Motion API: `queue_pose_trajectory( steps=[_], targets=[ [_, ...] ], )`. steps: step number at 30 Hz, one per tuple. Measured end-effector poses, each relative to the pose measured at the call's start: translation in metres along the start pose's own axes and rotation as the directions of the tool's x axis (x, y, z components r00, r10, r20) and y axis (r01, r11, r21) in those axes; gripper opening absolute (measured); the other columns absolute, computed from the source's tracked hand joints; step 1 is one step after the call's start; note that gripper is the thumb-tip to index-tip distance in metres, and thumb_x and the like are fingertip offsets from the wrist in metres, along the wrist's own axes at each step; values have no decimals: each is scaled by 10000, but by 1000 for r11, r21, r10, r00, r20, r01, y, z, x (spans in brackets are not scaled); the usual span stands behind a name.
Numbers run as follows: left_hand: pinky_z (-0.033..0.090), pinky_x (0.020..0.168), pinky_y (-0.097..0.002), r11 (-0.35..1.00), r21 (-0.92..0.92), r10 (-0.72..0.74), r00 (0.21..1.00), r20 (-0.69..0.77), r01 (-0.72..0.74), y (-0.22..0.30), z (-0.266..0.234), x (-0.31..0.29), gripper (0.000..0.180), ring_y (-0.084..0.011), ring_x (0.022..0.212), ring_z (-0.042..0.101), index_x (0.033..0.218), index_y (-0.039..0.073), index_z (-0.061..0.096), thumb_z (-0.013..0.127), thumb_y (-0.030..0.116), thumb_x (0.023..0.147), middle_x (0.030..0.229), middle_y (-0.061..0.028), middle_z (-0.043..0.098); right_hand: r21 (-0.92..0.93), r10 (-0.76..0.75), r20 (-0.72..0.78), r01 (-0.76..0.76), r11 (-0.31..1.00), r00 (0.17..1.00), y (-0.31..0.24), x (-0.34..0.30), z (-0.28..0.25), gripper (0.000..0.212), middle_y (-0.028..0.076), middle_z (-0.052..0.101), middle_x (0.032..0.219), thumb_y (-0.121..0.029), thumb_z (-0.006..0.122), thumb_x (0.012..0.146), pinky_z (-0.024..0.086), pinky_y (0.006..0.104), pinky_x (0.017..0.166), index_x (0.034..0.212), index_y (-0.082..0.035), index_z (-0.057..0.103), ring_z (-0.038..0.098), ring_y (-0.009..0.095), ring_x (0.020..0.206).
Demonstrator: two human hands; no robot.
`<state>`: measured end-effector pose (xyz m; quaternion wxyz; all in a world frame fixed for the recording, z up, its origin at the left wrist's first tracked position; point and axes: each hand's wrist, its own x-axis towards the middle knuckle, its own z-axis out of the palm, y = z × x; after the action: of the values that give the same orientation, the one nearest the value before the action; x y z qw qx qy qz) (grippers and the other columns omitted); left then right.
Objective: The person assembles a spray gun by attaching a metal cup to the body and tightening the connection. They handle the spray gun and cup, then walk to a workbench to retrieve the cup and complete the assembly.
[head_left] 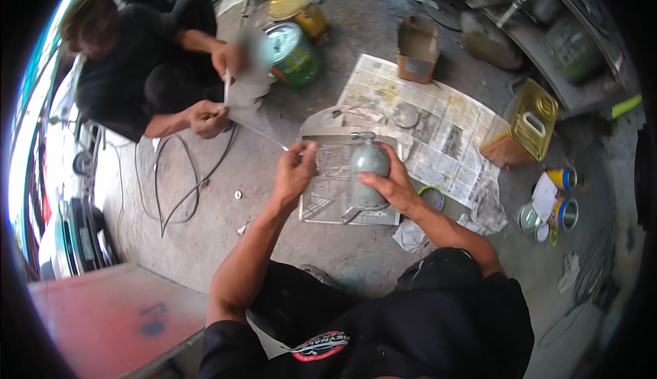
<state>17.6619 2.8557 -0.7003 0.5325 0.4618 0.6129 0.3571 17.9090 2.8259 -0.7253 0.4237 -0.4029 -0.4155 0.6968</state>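
Observation:
My right hand is wrapped round a dull grey metal canister with rounded shoulders and a narrow neck, held upright in front of me. At its neck sits a small metal fitting, and a dark thin bar runs left from there. To the left, my left hand is raised with its fingers curled and the thumb pressed on them. What they pinch, if anything, cannot be made out. Close to these fingers lies the pointed end of a pale sheet that reaches toward a co-worker's hands. Newspaper lies beneath the canister.
A co-worker crouches at the left, holding something white. Paint cans stand beyond. More newspaper carries a round lid; around it are an open carton, a rectangular tin and small cans. A hose loops across the floor.

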Motion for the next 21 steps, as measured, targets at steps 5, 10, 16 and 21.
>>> queue_pose_trajectory(
  steps=[5, 10, 16, 21],
  targets=[
    [507, 710, -298, 980, 178, 75, 994, 84, -89, -4, 14, -21, 425, -122, 792, 608, 1147, -37, 665, 644, 372, 1034, 853, -54, 683, -164, -112, -8, 109, 980, 994, 10, -8, 14, 852, 178, 593, 1258, -342, 814, 852, 470, 363, 1021, 1464, 40, 361, 590, 246, 1156],
    [547, 855, -374, 951, 282, 84, 985, 148, -124, 12, 29, -30, 453, -249, 981, 714, 1214, -44, 669, 616, 368, 1033, 1005, -214, 741, -260, -92, 21, 94, 961, 996, 12, -15, 15, 893, 217, 566, 1321, -380, 821, 855, 468, 379, 1031, 1481, 40, 343, 577, 273, 1202],
    [553, 870, -378, 955, 262, 120, 988, 96, -141, 21, 37, -26, 408, -275, 975, 738, 1256, -52, 657, 646, 270, 1005, 1060, -231, 746, -362, -87, 58, 102, 926, 995, -15, -23, 14, 907, 255, 569, 1340, -417, 818, 843, 456, 402, 1058, 1500, -3, 349, 586, 306, 1239],
    [559, 848, -332, 976, 96, 203, 977, -57, -197, 13, 26, -30, 294, -210, 927, 725, 1153, -72, 706, 738, 122, 933, 1005, -172, 768, -578, -167, 137, 216, 787, 976, 4, -11, 17, 936, 258, 553, 1388, -436, 820, 849, 427, 414, 1096, 1526, -22, 325, 541, 356, 1322]
  ],
)
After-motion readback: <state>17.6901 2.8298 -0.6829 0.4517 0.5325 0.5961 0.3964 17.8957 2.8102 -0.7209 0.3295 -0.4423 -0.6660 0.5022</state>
